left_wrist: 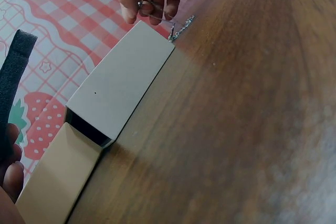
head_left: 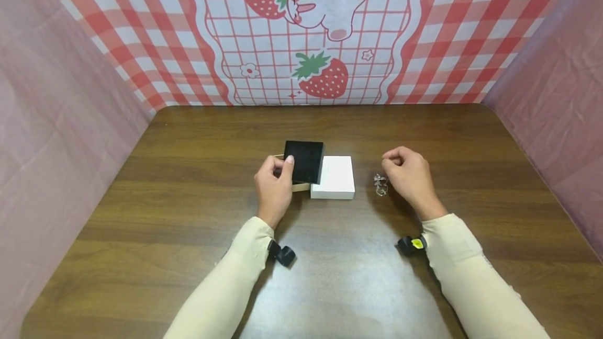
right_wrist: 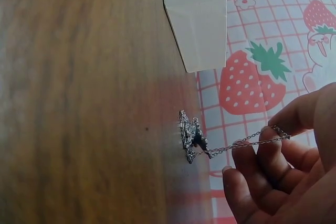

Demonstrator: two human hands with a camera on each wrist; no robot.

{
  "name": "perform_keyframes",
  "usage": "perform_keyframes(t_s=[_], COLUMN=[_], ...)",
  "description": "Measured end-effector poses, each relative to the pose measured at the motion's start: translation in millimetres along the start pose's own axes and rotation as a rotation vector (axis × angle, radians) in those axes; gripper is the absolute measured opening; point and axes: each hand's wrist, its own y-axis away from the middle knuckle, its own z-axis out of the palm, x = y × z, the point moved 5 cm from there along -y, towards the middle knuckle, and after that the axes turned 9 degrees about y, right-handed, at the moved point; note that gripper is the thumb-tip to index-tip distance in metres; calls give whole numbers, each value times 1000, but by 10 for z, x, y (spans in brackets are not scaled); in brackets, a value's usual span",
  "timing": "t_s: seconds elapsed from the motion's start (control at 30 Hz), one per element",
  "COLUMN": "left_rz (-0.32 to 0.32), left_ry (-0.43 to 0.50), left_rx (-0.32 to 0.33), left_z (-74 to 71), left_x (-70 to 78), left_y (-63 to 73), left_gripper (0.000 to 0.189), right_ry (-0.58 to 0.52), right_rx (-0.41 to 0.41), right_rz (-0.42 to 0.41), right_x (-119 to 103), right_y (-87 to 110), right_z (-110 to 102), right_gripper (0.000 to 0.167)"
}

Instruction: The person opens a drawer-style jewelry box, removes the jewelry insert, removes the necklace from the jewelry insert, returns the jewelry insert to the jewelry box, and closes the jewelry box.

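My left hand (head_left: 275, 187) pinches a thin black square foam pad (head_left: 306, 160) by its left edge, thumb on top. Beneath the pad, a tan box part (left_wrist: 63, 171) sits beside a white box part (head_left: 335, 178); in the left wrist view a dark gap shows between them. To the right of the box, my right hand (head_left: 409, 174) holds a loop of a silver chain (right_wrist: 247, 142) at its fingers. The chain's other end lies bunched on the table, with small shiny pieces (right_wrist: 191, 137) in the bunch.
The brown wooden table (head_left: 188, 213) reaches back to a red and white strawberry-print cloth (head_left: 325, 75). Pink cloth (head_left: 61, 119) hangs at both sides. A black wrist camera (head_left: 285, 255) is strapped to each cuff.
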Motion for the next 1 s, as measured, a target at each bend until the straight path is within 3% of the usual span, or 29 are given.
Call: perform_keyframes(t_s=[1.0], left_rz=[-4], left_ry=[-3], left_rx=[7], left_z=[2], left_x=[0], left_y=[1], left_gripper=[28], right_ry=[24], right_rx=[-29], right_rz=[-8], right_x=[17], right_y=[-1], right_z=[26], right_gripper=[21])
